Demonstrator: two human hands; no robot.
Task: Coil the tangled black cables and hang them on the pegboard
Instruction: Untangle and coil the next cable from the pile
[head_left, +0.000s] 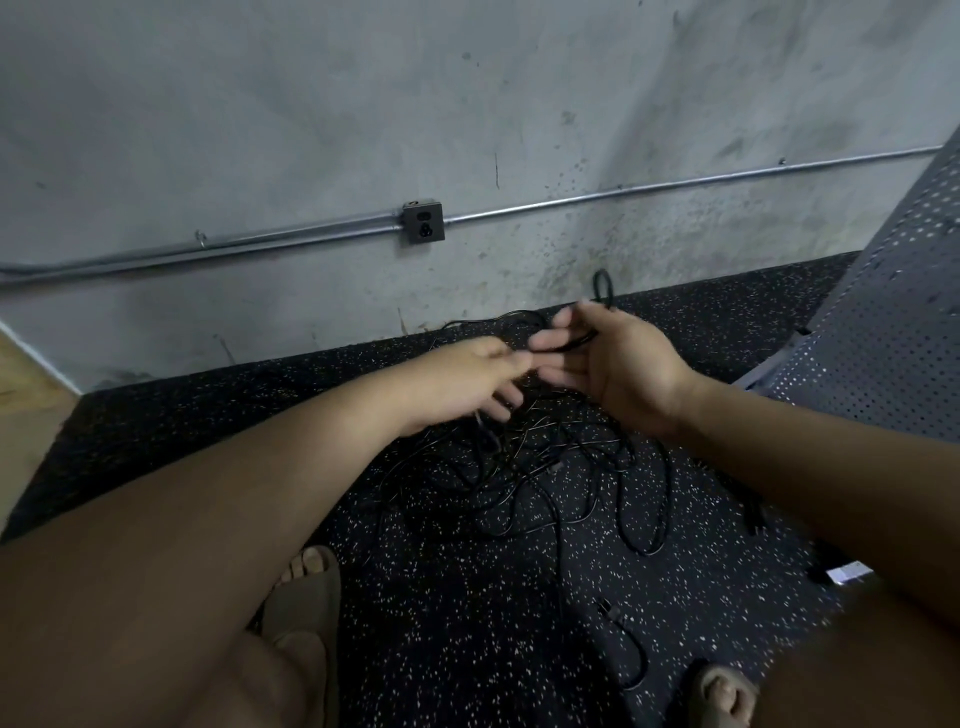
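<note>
At your far left the metal conduit (208, 248) runs along the concrete wall toward the outlet box (422, 222), and below it your left hand (462, 379) reaches across toward the right one. It is motion-blurred, with a strand seeming to hang beneath it, so I cannot tell whether it pinches anything or is only reaching. Under and between your hands, the tangled black cables (545, 467) lie in a loose heap on the speckled rubber floor (467, 613), with one plug end trailing toward your feet. Your right hand (623, 364) is palm-up, its fingers loosely curled round a cable loop (602, 288) that stands up past your thumb. The perforated grey pegboard (893, 322) leans at the far right, well apart from the heap. This looks like an early coil, with most of the cable on the floor. To do it well, let the right hand act as the fixed holder and have the left feed one strand at a time into even loops. Draw slack gently out of the heap so knots don't tighten, and follow a single cable to its plug before starting another.
</note>
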